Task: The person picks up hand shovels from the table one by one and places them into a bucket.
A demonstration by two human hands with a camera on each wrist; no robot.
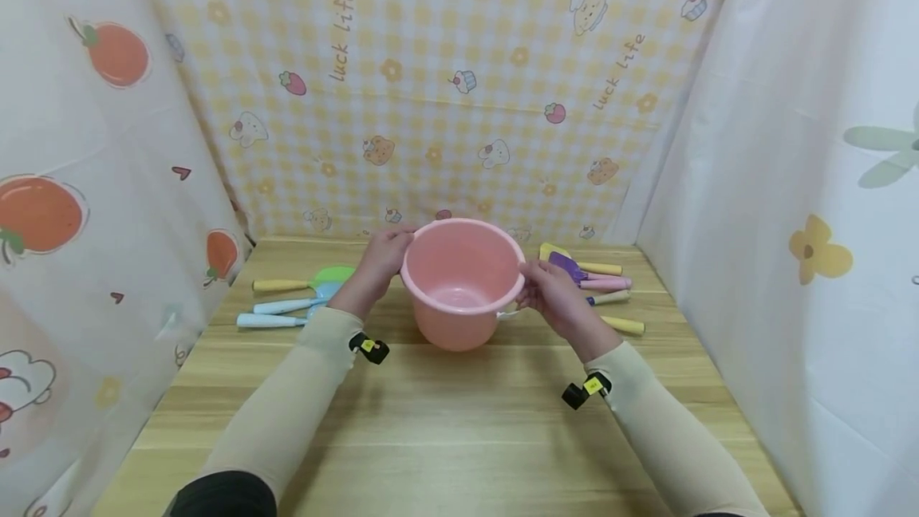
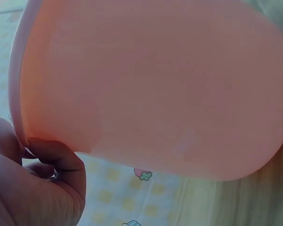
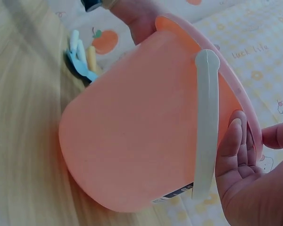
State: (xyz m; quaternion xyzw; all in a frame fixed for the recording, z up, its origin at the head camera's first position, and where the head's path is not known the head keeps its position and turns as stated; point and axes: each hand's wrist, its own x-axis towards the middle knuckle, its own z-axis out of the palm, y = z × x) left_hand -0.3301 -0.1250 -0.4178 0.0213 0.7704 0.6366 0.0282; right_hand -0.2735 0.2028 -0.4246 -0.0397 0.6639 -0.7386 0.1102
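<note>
A pink plastic bucket (image 1: 459,325) is between my two hands in the middle of the table, its mouth tipped toward me. My left hand (image 1: 380,262) grips the rim on the left side; in the left wrist view its curled fingers (image 2: 61,155) hook under the lip. On the other side my right hand (image 1: 560,297) pinches the rim, thumb outside and fingers beneath the lip in the right wrist view. The bucket's white handle (image 3: 206,122) hangs down its side near my right hand. Whether the bucket's base touches the table cannot be told.
Left of the bucket lie several toy tools, among them a green-headed one with a yellow handle (image 1: 280,285) and blue ones (image 1: 273,320). To the right are more, including a purple shovel (image 1: 567,266) and a pink handle (image 1: 606,283). Patterned cloth (image 1: 431,118) walls the wooden table (image 1: 445,437).
</note>
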